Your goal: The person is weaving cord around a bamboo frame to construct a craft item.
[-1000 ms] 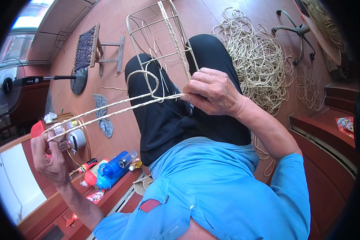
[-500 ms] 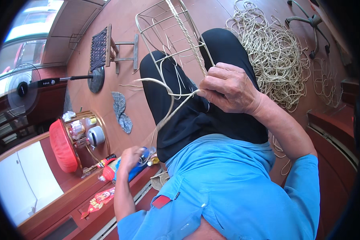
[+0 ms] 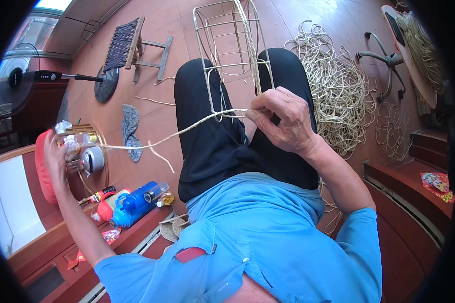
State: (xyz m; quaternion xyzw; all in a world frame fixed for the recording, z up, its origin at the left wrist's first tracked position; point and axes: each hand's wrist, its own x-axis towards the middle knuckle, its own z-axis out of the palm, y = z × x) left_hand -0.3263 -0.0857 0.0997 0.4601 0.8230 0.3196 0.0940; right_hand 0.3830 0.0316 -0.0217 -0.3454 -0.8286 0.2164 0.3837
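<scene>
A box-shaped metal wire frame [image 3: 233, 67] stands between my knees, with one top bar wound in pale twisted cord. At its near corner my right hand [image 3: 283, 118] is closed, thumb and fingers pinching the cord against the wire. From there a length of the pale cord [image 3: 187, 129] runs nearly straight to the left, across my thigh. My left hand [image 3: 54, 155] is stretched far out to the left, closed on the other end of that cord; it is a little blurred. A loose cord piece [image 3: 162, 157] shows below the stretched cord.
A big tangled heap of cord [image 3: 338, 96] covers the floor at right, near a chair base [image 3: 387, 60]. To the left are a woven stool [image 3: 129, 45], a standing fan [image 3: 40, 77], a grey cloth [image 3: 131, 132], a silver pot [image 3: 92, 160] and a blue flask [image 3: 136, 202].
My left hand has swung outward and up to the left, drawing the slack cord out into a long line. My right hand stays at the frame's corner. The view has shifted slightly.
</scene>
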